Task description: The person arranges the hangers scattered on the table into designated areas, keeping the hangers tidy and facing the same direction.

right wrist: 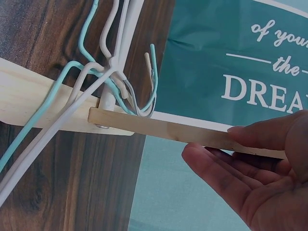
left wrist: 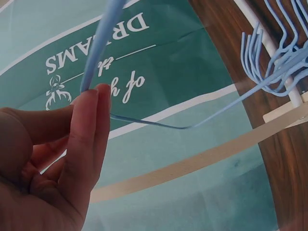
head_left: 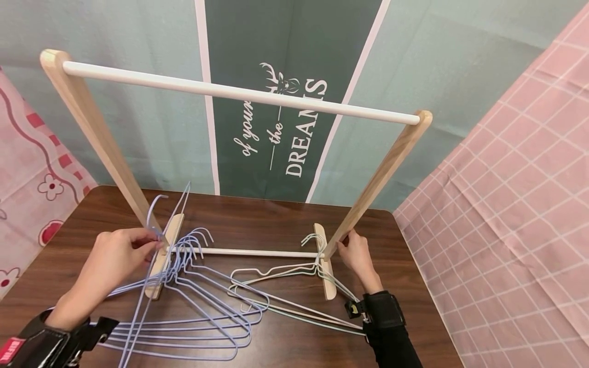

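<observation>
My left hand [head_left: 117, 260] pinches the wire of a blue clothes hanger [left wrist: 98, 48] between thumb and fingertips, beside the left wooden post [head_left: 101, 138] of a clothes rack. That hanger stands up on edge, its hook pointing up. Below it, a bunch of similar blue hangers [head_left: 184, 250] gathers by their hooks at the left end of the rack's lower white rail [head_left: 257, 253]. My right hand [head_left: 356, 255] grips the right wooden post [right wrist: 163, 129] low down, thumb on one side and fingers on the other. White and mint hangers [right wrist: 62, 118] crowd the rail's right end.
Across the top of the rack runs a white rail [head_left: 239, 94]. Two flat wooden feet [head_left: 329, 286] stand on the dark wood table [head_left: 285, 337]. A green printed curtain [head_left: 257, 46] hangs behind, and pink checked cloth [head_left: 511, 204] borders the right side.
</observation>
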A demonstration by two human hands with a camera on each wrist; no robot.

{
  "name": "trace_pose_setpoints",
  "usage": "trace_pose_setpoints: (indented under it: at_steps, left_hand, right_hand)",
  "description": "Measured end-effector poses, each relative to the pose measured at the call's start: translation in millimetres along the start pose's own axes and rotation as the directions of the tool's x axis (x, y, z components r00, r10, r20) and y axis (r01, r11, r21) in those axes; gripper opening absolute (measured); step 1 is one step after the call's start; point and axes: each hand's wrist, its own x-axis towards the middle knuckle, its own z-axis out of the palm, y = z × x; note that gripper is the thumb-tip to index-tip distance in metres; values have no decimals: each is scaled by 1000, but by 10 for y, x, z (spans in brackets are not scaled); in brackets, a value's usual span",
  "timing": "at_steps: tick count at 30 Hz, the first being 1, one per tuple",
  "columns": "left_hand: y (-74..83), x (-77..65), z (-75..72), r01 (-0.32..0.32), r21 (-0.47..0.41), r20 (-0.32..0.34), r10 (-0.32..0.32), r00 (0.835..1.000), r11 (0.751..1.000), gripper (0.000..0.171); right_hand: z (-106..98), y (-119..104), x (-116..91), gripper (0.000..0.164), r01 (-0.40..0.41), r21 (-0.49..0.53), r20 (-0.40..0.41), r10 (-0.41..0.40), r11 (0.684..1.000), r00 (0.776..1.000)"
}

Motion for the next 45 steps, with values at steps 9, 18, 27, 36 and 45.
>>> trace_pose_setpoints:
  at_steps: [9,18,27,36,45]
  left_hand:
    - [83,56,-62,62,-112,21,-60,998,992,4]
    - [227,174,-143,8,-123,-42,-13,999,992,6]
    - [398,333,-284,-43,-164,-86,29,996,986,4]
    - [538,459,-424,-13,-228,-64,-2,998,974,2]
    - [644,601,-529,-52,-137,-91,40,995,989,3]
  right_hand:
    - [2,2,5,25,-10,2,6,10,1000,1000]
    - [0,9,10,24,0,4,7,0,1000,1000]
    - [0,4,3,24,17,-1,-5,-17,1000,1000]
    - [8,1,0,23,12,-7,-8,-12,1000,1000]
    - [3,-7,-2,24,16,3,-11,-15,1000,1000]
